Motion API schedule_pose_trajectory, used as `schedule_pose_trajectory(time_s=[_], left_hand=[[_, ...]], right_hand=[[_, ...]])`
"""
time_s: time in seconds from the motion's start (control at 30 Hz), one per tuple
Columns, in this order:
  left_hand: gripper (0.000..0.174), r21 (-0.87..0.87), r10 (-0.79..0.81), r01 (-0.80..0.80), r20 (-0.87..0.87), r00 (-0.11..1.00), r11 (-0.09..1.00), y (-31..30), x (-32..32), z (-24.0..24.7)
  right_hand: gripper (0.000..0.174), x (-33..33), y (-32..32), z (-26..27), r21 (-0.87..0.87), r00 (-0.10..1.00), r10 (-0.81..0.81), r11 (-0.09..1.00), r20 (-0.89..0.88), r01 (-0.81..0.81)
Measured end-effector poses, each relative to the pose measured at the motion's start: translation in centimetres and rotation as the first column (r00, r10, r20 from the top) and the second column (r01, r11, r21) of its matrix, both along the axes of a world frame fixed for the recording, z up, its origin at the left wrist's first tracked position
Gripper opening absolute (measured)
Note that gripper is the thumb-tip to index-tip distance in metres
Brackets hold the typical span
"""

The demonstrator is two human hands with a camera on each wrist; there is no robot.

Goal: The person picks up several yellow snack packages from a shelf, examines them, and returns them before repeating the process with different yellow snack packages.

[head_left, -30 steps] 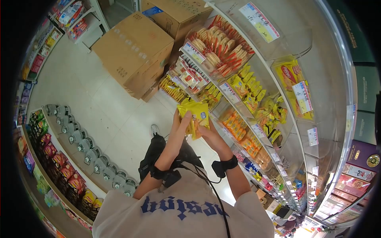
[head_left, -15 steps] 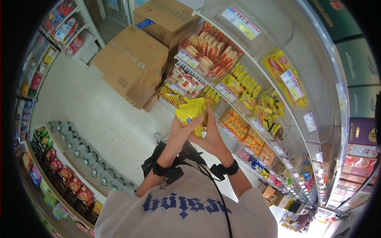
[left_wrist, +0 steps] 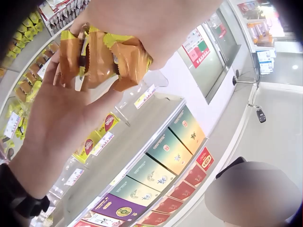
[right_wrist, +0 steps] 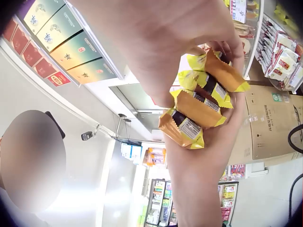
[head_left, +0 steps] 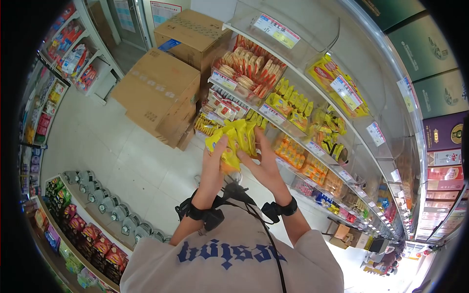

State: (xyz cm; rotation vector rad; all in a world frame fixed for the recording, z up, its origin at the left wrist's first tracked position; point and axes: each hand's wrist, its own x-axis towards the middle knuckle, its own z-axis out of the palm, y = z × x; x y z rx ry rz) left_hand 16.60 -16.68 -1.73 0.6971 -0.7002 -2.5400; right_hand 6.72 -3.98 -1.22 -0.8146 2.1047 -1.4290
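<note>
Shop shelves (head_left: pixel 310 31); left hand (head_left: pixel 213 163), right hand (head_left: pixel 266 168), both gripping yellow packets (head_left: pixel 228 142)

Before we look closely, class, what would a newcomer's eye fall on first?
Probably the bright yellow packets first, held between the left hand and right hand near the centre of the head view. Next might come the big cardboard boxes at its upper left, then the dark blue lettering across the pale shirt below.

"nabati" on yellow packs (left_wrist: pixel 88 145), blurred price labels (head_left: pixel 277 31), blackletter shirt lettering (head_left: pixel 228 253)
</note>
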Motion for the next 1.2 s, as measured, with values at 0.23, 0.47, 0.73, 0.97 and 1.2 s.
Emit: schedule_pose_trajectory(time_s=[0.23, 0.47, 0.73, 0.97, 1.2], left_hand=[[0.041, -0.004, 0.047, -0.047, 0.051, 0.998, 0.999, -0.9, 1.6, -0.1], [0.039, -0.009, -0.004, 0.005, 0.100, 0.995, 1.000, -1.0, 2.5, -1.6], [0.036, -0.047, 0.056, -0.046, 0.225, 0.973, 0.998, -0.6, 2.3, -2.2], [0.028, -0.015, 0.061, -0.059, 0.276, 0.959, 0.998, 0.1, 2.7, -3.6], [0.026, 0.011, 0.062, -0.070, 0.346, 0.936, 0.997, 1.8, 4.5, -5.3]], right_hand=[[0.091, 1.3, -1.6, -0.7, -0.060, 0.953, 0.075, 0.996, 0.295, -0.060], [0.074, 1.6, -0.4, -2.6, -0.103, 0.807, -0.015, 0.990, 0.590, 0.094], [0.078, -1.7, 2.7, -10.5, -0.155, 0.734, -0.047, 0.967, 0.677, 0.205], [0.089, -10.3, 7.1, -24.8, 0.262, 0.925, -0.356, 0.913, 0.136, 0.313], [0.098, -16.9, 5.3, -26.8, 0.576, 0.886, -0.340, 0.673, -0.316, 0.464]])
